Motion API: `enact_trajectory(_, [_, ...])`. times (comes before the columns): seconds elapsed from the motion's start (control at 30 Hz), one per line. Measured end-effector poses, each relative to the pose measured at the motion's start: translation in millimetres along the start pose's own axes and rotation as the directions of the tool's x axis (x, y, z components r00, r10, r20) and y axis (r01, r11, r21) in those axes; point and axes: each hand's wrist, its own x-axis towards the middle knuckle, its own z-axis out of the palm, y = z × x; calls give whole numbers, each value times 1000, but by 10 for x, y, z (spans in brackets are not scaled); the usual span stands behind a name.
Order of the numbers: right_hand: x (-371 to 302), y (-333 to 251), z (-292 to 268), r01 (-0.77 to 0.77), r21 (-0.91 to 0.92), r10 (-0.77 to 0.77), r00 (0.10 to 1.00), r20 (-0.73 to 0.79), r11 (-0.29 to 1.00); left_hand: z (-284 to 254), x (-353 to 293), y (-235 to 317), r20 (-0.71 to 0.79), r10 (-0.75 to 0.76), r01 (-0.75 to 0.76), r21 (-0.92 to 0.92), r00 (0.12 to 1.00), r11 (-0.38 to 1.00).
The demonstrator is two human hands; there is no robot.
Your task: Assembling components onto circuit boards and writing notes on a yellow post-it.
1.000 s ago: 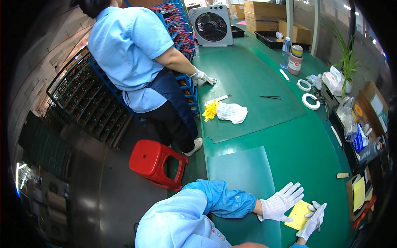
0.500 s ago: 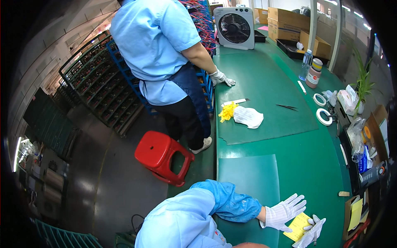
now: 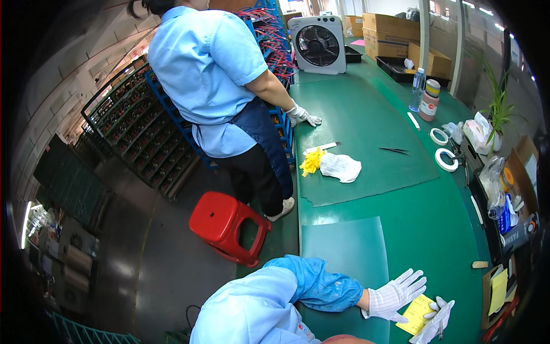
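Note:
My left hand, in a white striped glove below a blue sleeve cover, lies flat with its fingers spread, its lower edge against a yellow slip of paper. My right hand, gloved too, rests on the slip's right side with its fingers curled. A thin pen sticks out of its grip; most of it is hidden. Under my left forearm is a smooth green sheet on the green table.
A co-worker stands at the far left, one gloved hand on the table. White glove, yellow bundle and tweezers lie on a mat. Fan stands behind; tape rolls line the right. Red stool is on the floor.
The view has shifted slightly, so the far table sits a little lower and to the left. More of the co-worker's head shows. Both my hands hold nearly the same pose at the slip.

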Motion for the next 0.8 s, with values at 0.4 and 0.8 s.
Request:
enact_trajectory(0.4, [187, -39, 64, -21, 252, 45, 995, -88, 968, -143, 194, 0, 6, 6, -6, 1, 1000, 1000])
enact_trajectory(0.8, [2, 167, 60, -128, 313, 173, 977, -121, 941, -186, 36, 109, 89, -26, 26, 1, 996, 1000])
